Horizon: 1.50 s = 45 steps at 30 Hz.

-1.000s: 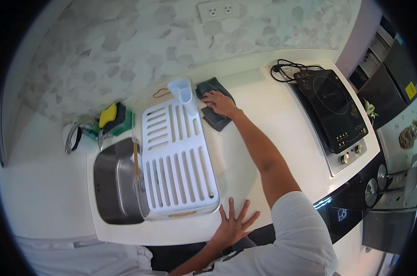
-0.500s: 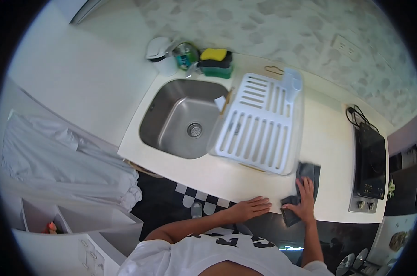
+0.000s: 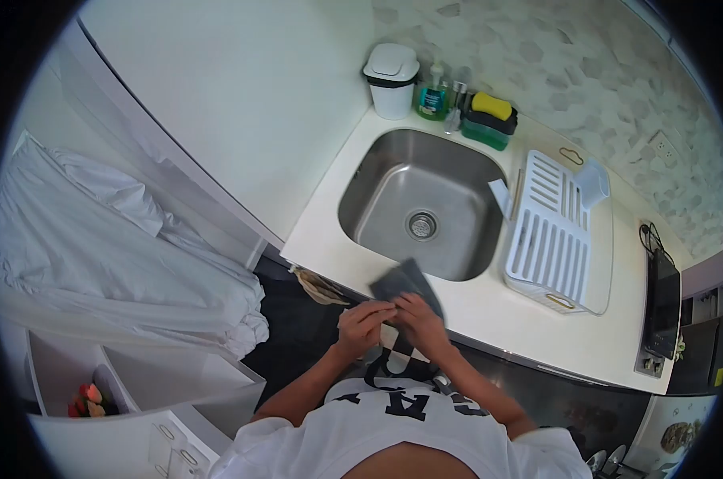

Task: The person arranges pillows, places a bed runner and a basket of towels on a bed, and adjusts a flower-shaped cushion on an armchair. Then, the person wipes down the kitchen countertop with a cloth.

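A dark grey cloth (image 3: 408,281) hangs over the counter's front edge, just below the sink (image 3: 421,191). My right hand (image 3: 422,322) is closed on the cloth. Beside it, my left hand (image 3: 365,326) has its fingers pressed together, their tips meeting the right hand at the cloth's lower left edge. Whether the left fingers pinch a bit of cloth is too small to tell.
A white dish rack (image 3: 549,231) stands right of the sink. Behind the sink are a lidded white bin (image 3: 393,80), a green soap bottle (image 3: 432,97) and a yellow sponge (image 3: 491,105) on a holder. A black appliance (image 3: 661,303) sits far right.
The view has turned, and both hands are now at the counter edge in front of the sink. The cloth has moved left from beside the rack, and my left hand has joined the right.
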Tool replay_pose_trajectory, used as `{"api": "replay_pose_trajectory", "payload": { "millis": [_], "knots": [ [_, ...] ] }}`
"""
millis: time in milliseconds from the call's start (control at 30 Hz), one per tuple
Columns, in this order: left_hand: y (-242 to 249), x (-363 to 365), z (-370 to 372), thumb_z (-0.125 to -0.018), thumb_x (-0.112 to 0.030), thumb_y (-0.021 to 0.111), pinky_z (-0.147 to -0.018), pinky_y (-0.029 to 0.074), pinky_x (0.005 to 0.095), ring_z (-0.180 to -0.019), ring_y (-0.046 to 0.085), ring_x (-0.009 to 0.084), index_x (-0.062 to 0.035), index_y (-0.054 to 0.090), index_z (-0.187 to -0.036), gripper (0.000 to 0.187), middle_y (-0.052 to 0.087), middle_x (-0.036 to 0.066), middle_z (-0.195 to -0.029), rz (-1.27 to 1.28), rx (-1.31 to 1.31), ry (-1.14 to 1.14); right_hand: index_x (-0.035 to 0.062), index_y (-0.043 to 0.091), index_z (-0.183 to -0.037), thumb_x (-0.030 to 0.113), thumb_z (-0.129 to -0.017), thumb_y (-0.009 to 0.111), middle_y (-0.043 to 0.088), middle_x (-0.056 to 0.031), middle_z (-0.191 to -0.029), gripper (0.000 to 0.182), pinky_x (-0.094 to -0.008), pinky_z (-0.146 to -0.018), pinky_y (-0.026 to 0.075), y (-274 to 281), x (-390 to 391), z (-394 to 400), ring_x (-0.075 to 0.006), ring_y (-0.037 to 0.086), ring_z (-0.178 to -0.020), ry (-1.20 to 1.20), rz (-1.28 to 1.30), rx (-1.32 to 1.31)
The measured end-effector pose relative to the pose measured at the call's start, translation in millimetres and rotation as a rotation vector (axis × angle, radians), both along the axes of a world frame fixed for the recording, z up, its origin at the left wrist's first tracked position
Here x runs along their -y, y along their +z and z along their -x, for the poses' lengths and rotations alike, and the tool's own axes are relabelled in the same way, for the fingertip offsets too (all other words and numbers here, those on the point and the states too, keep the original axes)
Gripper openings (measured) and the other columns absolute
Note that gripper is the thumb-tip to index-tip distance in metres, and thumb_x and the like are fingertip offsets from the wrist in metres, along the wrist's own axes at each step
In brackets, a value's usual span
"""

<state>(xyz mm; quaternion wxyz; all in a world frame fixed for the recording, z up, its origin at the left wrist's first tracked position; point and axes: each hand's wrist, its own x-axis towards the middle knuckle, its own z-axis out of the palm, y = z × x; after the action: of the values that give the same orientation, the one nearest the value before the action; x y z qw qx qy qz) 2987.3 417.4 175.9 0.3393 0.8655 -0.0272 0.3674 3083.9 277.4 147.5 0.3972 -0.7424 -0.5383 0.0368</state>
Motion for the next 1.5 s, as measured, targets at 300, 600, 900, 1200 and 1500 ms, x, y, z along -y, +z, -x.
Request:
{"api": "replay_pose_trajectory", "payload": {
  "millis": [300, 600, 900, 1200, 1500],
  "knots": [
    [14, -126, -13, -0.076, 0.010, 0.044, -0.080, 0.045, 0.0334, -0.097, 0.055, 0.0294, 0.0016, 0.055, -0.105, 0.033, 0.054, 0.016, -0.108, 0.118, -0.044, 0.253, -0.0035, 0.043, -0.119, 0.030, -0.082, 0.046, 0.032, -0.0192, -0.131, 0.051, -0.0454, -0.104, 0.015, -35, -288, -44, -0.0386, 0.023, -0.124, -0.233, 0.080, 0.186],
    [-21, -207, -82, -0.088, -0.021, 0.043, -0.102, 0.020, 0.0481, -0.128, 0.022, 0.0360, 0.0008, 0.025, -0.133, 0.053, 0.020, 0.023, -0.138, -0.145, -0.474, 0.137, -0.0046, 0.032, -0.127, 0.022, -0.082, 0.041, 0.022, -0.0171, -0.139, 0.053, -0.0450, -0.105, 0.011, -32, -355, -151, -0.0387, 0.016, -0.128, -0.517, 0.281, 0.203],
    [-38, -225, -118, -0.086, -0.027, 0.046, -0.101, 0.019, 0.0523, -0.125, 0.018, 0.0467, 0.0007, 0.029, -0.131, 0.055, 0.017, 0.032, -0.134, -0.436, -0.458, 0.120, -0.0025, 0.030, -0.130, 0.022, -0.083, 0.036, 0.020, -0.0165, -0.140, 0.053, -0.0455, -0.106, 0.008, -26, -377, -193, -0.0381, 0.015, -0.128, -0.665, 0.351, 0.198],
    [-44, -226, -122, -0.081, -0.022, 0.052, -0.101, 0.023, 0.0497, -0.125, 0.022, 0.0427, 0.0014, 0.033, -0.127, 0.055, 0.021, 0.028, -0.134, -0.478, -0.413, 0.118, 0.0004, 0.034, -0.127, 0.020, -0.084, 0.039, 0.023, -0.0225, -0.137, 0.048, -0.0544, -0.103, 0.006, -10, -343, -172, -0.0436, 0.013, -0.127, -0.640, 0.071, -0.057],
    [-34, -229, -122, -0.082, -0.015, 0.050, -0.101, 0.025, 0.0464, -0.124, 0.025, 0.0417, 0.0026, 0.037, -0.125, 0.049, 0.024, 0.024, -0.136, -0.539, -0.468, 0.054, 0.0045, 0.057, -0.103, 0.004, -0.080, 0.054, 0.052, -0.0143, -0.117, 0.024, -0.0391, -0.091, 0.040, 22, -106, -8, -0.0316, 0.046, -0.112, -0.401, -0.147, -0.071]
  ]
}}
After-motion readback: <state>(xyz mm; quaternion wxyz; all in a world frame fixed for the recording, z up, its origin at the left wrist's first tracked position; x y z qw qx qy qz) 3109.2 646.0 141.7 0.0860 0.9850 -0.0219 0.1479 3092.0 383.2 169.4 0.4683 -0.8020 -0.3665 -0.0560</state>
